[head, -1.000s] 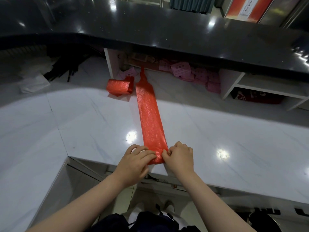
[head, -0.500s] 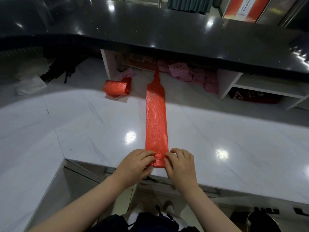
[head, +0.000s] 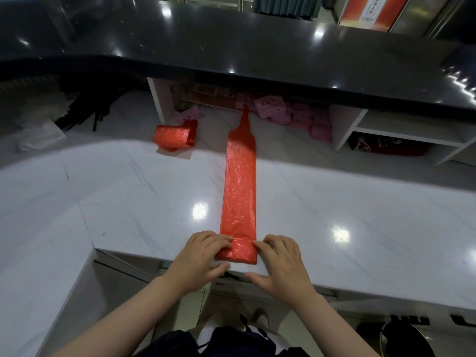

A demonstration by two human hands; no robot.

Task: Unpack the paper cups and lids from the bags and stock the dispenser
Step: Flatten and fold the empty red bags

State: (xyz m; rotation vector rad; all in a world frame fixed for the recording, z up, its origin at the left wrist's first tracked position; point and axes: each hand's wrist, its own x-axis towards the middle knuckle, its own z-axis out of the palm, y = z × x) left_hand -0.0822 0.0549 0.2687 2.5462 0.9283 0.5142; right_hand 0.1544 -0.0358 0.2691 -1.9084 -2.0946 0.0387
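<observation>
A long red plastic bag lies flattened in a narrow strip on the white marble counter, running from the near edge straight toward the far side, where its thin handle end tapers beneath the overhang of the black upper counter. The bag's near end is folded over into a short flap at the counter's near edge. The left hand pinches the left side of that fold with curled fingers, thumb stretched along the counter edge; the right hand grips the fold's right side the same way. Far and to the left, a second red bag sits already rolled into a loose bundle on the marble. Pink paper slips are heaped in the shelf opening under the black counter.
</observation>
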